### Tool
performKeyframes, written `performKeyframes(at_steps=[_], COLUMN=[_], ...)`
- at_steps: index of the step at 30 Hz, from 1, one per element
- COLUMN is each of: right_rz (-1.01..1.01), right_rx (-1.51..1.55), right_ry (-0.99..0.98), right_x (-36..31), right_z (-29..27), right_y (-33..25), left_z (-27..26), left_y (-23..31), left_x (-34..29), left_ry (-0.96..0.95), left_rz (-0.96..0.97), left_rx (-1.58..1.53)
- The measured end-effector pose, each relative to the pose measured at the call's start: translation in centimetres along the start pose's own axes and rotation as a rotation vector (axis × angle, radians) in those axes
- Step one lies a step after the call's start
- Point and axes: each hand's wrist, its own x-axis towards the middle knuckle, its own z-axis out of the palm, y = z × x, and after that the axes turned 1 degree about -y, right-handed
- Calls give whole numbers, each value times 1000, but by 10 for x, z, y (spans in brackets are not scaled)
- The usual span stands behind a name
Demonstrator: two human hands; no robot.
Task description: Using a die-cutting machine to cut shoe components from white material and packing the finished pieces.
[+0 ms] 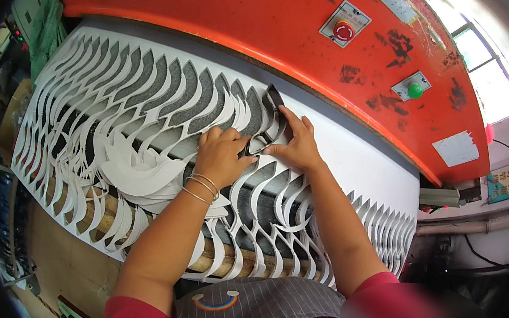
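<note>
A dark metal cutting die (272,102), curved like a crescent, stands on the white sheet material (354,154) at the edge of the cut-out part. My right hand (301,144) grips the die from its right side, thumb at the near end and fingers along its wall. My left hand (220,154) is closed about the near left end of the die; its fingertips are partly hidden. Left of the die, the sheet is a web of thin strips between crescent-shaped holes. A loose pile of white crescent pieces (135,168) lies beside my left wrist.
An orange-red machine beam (250,22) spans the far side, with a red push button (343,31) and green buttons (415,91). Cut webbing (377,234) hangs over the near right edge. A green plastic bag (46,31) hangs at far left.
</note>
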Motion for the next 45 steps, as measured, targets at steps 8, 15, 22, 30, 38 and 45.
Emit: performKeyframes(at_steps=[8,15,22,30,38,45], right_rz=[-44,-356,-111,-207,-297,-86], right_rx=[-64,-189,-551,-593,-140,-296], right_ry=[48,531,1307,1265,-314,-252], right_x=[-18,-79,-69,-69,-208,-253], right_z=[-7,-101,-220,-215,-112,-53], right_y=[-4,-36,-30,-27,-108,-131], left_z=[-1,-30,-150,-176,-76,-51], left_y=[13,2,42,48,111,116], left_x=[-8,-1,87,89,-127,-151], left_ry=[-48,119,857,439,-306,-44], left_rz=[13,29,304,273,122,181], left_rx=[76,41,116,240,-13,111])
